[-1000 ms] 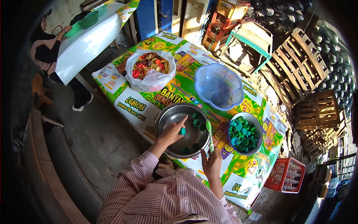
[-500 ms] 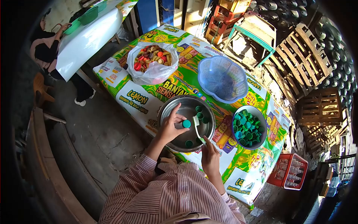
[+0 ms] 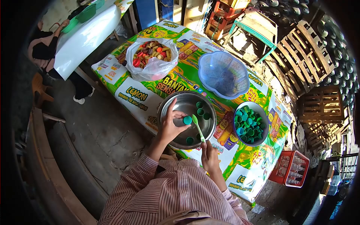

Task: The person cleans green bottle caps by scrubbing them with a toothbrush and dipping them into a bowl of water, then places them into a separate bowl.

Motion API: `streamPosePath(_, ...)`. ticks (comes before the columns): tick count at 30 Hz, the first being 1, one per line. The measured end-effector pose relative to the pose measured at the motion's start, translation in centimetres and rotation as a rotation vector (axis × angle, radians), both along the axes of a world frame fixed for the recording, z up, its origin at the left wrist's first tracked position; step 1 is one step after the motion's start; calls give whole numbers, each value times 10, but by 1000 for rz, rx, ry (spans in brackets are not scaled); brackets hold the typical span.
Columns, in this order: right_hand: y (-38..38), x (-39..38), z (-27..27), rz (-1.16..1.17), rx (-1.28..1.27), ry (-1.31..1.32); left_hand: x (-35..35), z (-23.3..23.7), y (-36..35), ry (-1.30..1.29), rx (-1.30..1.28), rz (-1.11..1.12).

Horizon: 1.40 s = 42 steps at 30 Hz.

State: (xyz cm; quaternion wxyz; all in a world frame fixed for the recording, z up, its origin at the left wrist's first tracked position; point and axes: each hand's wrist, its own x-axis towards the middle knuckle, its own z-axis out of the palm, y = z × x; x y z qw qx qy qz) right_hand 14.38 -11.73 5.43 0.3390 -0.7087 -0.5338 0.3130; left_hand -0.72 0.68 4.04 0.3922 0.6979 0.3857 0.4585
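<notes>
My left hand (image 3: 171, 125) pinches a green bottle cap (image 3: 187, 120) between thumb and finger, over a steel basin (image 3: 179, 100); its index finger points up. In my right hand (image 3: 210, 155) is a toothbrush (image 3: 198, 128) with a pale green handle, gripped low, its head close beside the cap. Several loose green caps (image 3: 200, 112) lie on the basin's bottom. To the right, a bowl (image 3: 235, 134) is heaped with more green caps (image 3: 249, 123).
On the patterned tablecloth (image 3: 135, 98) stand a white plastic bag (image 3: 144, 75) of mixed coloured caps and a blue plastic basket (image 3: 221, 73). A red crate (image 3: 296, 168) of bottles sits past the right edge. Another person (image 3: 47, 50) is at a white table (image 3: 88, 35).
The toothbrush has turned so its bristles no longer face me, and its head has shifted slightly toward the cap. The left hand still holds the cap.
</notes>
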Motion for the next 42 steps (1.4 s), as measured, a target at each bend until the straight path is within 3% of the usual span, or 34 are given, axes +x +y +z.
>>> streamPosePath(2, -1, -7, 0, 107, 41, -71, -1, -2, 0, 24, 6, -9)
streamPosePath(13, 2, 3, -18, 5, 40, -88, 1, -9, 4, 3, -8, 16)
streamPosePath(24, 5, 1, -18, 135, 39, -183, 1, -5, 0, 84, -51, -22)
streamPosePath(31, 2, -1, -18, 95, 43, -118, -4, -16, 5, -28, -104, -21)
streamPosePath(34, 7, 11, -15, 14, -20, -35, -5, -15, 1, -120, -200, -36)
streamPosePath(37, 4, 10, 3, 57, -28, 15, -6, -19, 4, -291, -570, -243)
streamPosePath(38, 4, 8, 6, 87, -25, 43, -6, -20, 3, -291, -570, -245)
streamPosePath(40, 5, 5, 4, 121, -4, 20, -5, -20, 0, -533, -847, -299)
streamPosePath(42, 11, 5, -1, 49, -7, 65, -6, -16, -2, -525, -872, -331)
